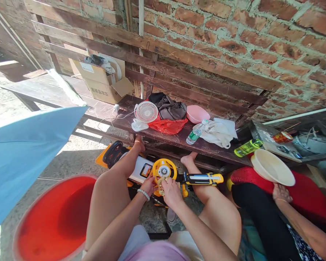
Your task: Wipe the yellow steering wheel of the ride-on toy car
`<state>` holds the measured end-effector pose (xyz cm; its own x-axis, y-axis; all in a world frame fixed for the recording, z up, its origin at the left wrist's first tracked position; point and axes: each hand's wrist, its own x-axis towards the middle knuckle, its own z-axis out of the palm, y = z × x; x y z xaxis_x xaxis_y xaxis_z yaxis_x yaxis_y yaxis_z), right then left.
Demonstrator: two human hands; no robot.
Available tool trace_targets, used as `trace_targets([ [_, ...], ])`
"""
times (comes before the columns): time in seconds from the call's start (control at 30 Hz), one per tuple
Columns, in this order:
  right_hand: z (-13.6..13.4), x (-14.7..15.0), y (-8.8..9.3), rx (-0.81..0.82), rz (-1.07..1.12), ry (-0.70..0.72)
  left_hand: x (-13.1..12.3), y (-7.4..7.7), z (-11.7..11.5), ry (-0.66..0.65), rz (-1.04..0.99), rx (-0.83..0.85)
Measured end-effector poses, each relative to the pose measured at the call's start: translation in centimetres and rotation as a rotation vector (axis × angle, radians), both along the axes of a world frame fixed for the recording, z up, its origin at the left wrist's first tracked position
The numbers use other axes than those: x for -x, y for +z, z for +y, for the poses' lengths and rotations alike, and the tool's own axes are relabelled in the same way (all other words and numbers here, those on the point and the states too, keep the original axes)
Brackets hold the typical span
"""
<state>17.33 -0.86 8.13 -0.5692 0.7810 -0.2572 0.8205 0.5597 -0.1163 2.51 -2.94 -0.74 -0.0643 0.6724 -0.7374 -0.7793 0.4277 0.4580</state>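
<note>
Down at the yellow toy steering wheel (163, 170), left hand (148, 185) curled narrow at its rim, seemingly to steady it, right hand (171, 193) pinching a small pale piece (161, 185) just below the hub!

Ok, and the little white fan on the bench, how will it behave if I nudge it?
The white fan looks like thin plastic, so probably light. Its round head stands high over a small base, so it may tip. Its white cable could tug it sideways.
</note>
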Motion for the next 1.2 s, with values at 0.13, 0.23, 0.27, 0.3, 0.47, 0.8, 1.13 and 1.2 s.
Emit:
trace_targets([
  [0.13, 1.1, 1.7, 1.0, 0.067, 0.208, -0.013, 0.4, 0.3, -0.6, 0.023, -0.072, 0.015],
  [0.23, 3.4, 3.9, 1.9, -0.004, 0.284, -0.082, 1.2, 0.9, -1.1, 0.085, -0.118, 0.015],
  [0.27, 3.9, 4.6, 2.1, -0.018, 0.262, -0.088, 1.4, 1.1, -1.2, 0.102, -0.133, 0.012],
  [0.3, 4.2, 5.2, 2.2, -0.018, 0.217, -0.08, 1.6, 1.3, -1.2, 0.114, -0.148, 0.011],
  [0.47, 2.1, 4.7, 1.5, 0.055, -0.016, 0.037, 2.1, 2.0, -0.9, 0.117, -0.187, 0.004],
  [0.8, 5.0, -0.9, 4.7, 0.02, -0.166, 0.149, -0.2, 1.2, 0.1, 0.009, 0.056, -0.037],
  [1.13, 9.7, 2.6, 2.1, 0.008, -0.138, -0.183, 0.0, 1.9, 0.4, -0.097, 0.178, -0.016],
  [1.2, 8.3, 2.3, 1.5, -0.005, -0.138, -0.244, 0.0, 1.8, 0.3, -0.084, 0.148, -0.027],
])
